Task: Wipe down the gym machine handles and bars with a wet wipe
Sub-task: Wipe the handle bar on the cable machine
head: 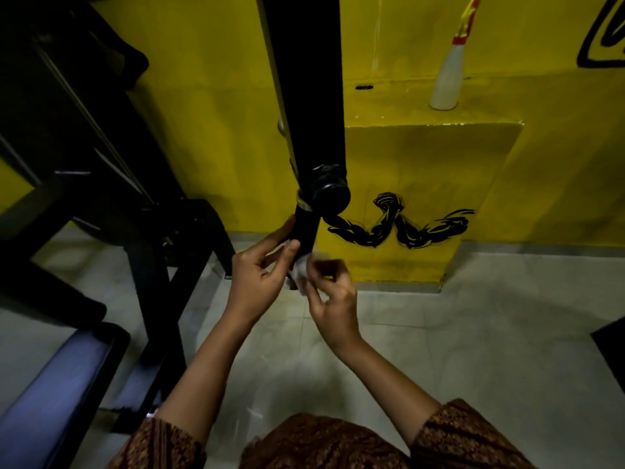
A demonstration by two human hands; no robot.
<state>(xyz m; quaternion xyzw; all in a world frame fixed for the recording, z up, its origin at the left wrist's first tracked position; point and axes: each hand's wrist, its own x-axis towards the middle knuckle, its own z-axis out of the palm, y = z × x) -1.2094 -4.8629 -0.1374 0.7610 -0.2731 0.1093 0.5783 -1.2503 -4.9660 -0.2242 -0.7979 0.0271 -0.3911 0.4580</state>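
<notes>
The white wet wipe (302, 269) sat bunched against the lower end of the black handle (306, 225), pinched in the curled fingers of the right hand (333, 296). The left hand (260, 279) gripped the handle beside the wipe. Above the handle rose a black bar (304, 79). A spray bottle (448, 79) stood up and to the right of the handle, and a blue bench pad (50, 384) lay down to its left.

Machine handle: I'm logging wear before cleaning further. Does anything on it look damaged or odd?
Yes. Where the handle meets the black bar, just behind the round knob, a crinkled glossy black wrap that looks like tape circles the joint. It suggests a makeshift repair, though the dim light hides what is underneath.
</notes>
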